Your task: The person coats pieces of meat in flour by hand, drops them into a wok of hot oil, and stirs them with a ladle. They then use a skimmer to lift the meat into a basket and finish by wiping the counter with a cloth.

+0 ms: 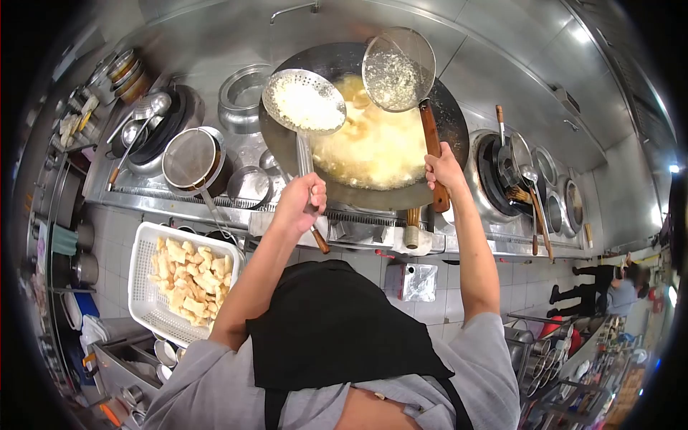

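My left hand (301,202) is closed round the metal handle of a perforated skimmer (304,100), whose bowl carries pale crumbs over the left side of a big wok (287,152). In my right hand (446,173) is the wooden handle of a mesh strainer (398,69). Small pale bits cling to its mesh, above the wok's far right rim. Foaming oil (373,147) with pale golden pieces fills the wok between the two tools. Several of those pieces are blurred by the bubbles.
Left of my body, a white basket (145,287) holds pale golden fried pieces (192,276). Beside the wok stands a round sieve (190,159) on a pot. A second wok with ladles and a brush (517,193) is at right. Another person (609,287) is far right.
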Tool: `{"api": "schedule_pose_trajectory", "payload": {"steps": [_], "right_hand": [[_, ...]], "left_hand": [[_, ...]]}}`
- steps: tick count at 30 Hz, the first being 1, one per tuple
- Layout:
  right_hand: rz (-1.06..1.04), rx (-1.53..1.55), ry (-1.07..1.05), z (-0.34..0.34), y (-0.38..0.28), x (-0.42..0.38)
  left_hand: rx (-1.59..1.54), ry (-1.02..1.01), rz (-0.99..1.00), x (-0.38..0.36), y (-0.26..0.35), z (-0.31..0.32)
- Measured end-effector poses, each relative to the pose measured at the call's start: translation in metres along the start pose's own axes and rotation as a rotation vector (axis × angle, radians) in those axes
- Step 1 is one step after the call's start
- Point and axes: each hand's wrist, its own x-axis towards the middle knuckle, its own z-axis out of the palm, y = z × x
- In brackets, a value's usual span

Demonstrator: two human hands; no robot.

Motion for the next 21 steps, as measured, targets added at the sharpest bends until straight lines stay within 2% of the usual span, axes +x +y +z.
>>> {"api": "schedule_pose_trajectory", "payload": {"steps": [4, 6, 7, 9, 10, 12, 14, 17, 20, 21], "right_hand": [[-0.018, -0.045, 0.044, 0.014, -0.016, -0.038], [-0.107, -0.282, 0.116, 0.020, -0.010, -0.051], [-0.109, -0.292, 0.109, 0.026, 0.001, -0.051], [-0.412, -0.756, 0.362, 0.046, 0.032, -0.048], [-0.237, -0.761, 0.304, 0.058, 0.024, -0.057], [-0.146, -0.896, 0.263, 0.064, 0.030, -0.056], [-0.102, -0.935, 0.249, 0.070, 0.019, -0.068], [-0.162, -0.949, 0.311, 0.068, 0.009, -0.082], [-0.351, -0.684, 0.380, 0.046, 0.002, -0.093], [-0.454, -0.690, 0.409, 0.030, 0.011, -0.088]], "left_hand": [[0.082, -0.006, -0.020, 0.046, 0.010, 0.001], [0.100, -0.009, -0.047, 0.066, 0.010, 0.002], [0.088, -0.043, -0.100, 0.077, 0.011, 0.003], [0.073, -0.075, -0.156, 0.093, 0.010, 0.008], [0.033, -0.124, -0.200, 0.098, 0.007, 0.011], [-0.142, -0.232, -0.325, 0.112, 0.008, 0.016], [-0.148, -0.247, -0.351, 0.116, 0.006, 0.013], [-0.130, -0.275, -0.349, 0.113, 0.006, 0.009], [-0.152, -0.310, -0.353, 0.111, 0.014, -0.001], [-0.201, -0.334, -0.375, 0.110, 0.018, -0.005]]}}
